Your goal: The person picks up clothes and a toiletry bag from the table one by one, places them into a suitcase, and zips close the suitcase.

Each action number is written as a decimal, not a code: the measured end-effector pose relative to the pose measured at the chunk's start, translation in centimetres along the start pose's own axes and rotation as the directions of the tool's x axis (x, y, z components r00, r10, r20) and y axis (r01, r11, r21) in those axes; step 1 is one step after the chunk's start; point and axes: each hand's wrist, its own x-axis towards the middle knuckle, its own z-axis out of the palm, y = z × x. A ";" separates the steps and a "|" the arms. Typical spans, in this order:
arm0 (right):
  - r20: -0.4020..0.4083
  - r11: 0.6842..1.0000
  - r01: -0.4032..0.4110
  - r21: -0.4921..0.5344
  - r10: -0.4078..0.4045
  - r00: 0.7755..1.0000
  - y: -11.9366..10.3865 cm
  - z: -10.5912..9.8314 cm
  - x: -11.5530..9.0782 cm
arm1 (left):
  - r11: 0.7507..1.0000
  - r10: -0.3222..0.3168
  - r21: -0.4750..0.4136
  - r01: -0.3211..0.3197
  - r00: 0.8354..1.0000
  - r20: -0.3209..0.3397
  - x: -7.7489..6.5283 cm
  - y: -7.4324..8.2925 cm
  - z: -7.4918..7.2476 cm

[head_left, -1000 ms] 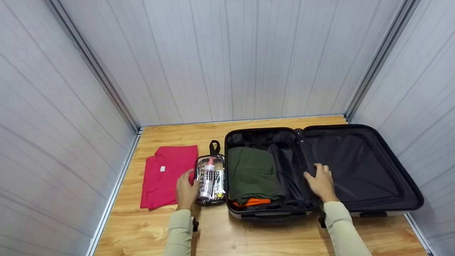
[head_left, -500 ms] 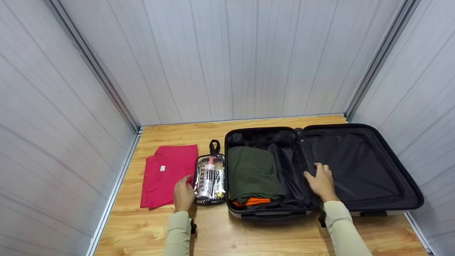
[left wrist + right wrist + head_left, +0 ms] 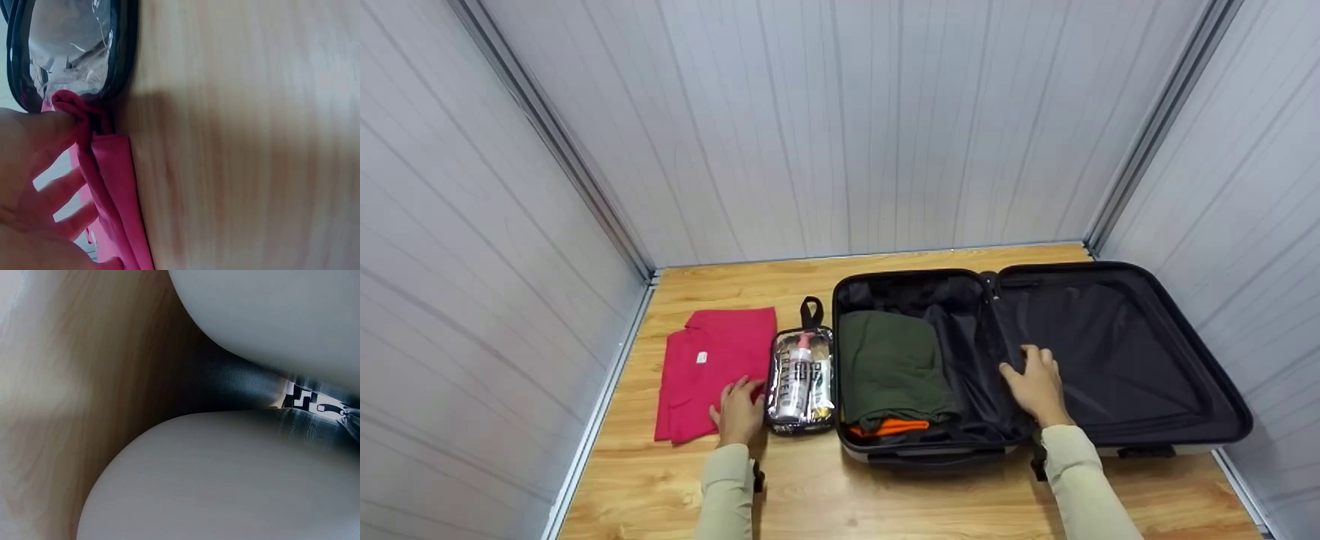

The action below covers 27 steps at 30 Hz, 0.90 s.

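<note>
Pale ribbed walls [image 3: 840,127] close in the far, left and right sides of the wood-grain surface [image 3: 825,510] you are working on. The folded pink shirt [image 3: 727,341] lies flat at the left, just beside the clear pouch [image 3: 802,375]. Your left hand [image 3: 740,412] is at the shirt's near right corner, fingers spread apart, with the thumb [image 3: 53,126] against a raised fold; no firm hold shows.

The step in hand looks like getting a grip on that shirt. Slide your fingers under every layer before you close them, or the top fold will probably peel away alone. Cloth this soft will likely sag, so support it broadly, and mind the pouch so its edge doesn't drag along.

Your right hand [image 3: 1039,390] rests at the middle edge of the open suitcase [image 3: 1117,360], thumb apart from the fingers; whether they grip the lining, you can't tell. Green clothing [image 3: 896,367] lies in the suitcase's left half.
</note>
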 end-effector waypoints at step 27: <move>-0.018 1.000 0.011 -0.007 -0.011 1.000 0.4 0.2 0.1 | 0.985 0.024 0.171 -0.021 1.000 -0.016 0.7 -0.7 -0.1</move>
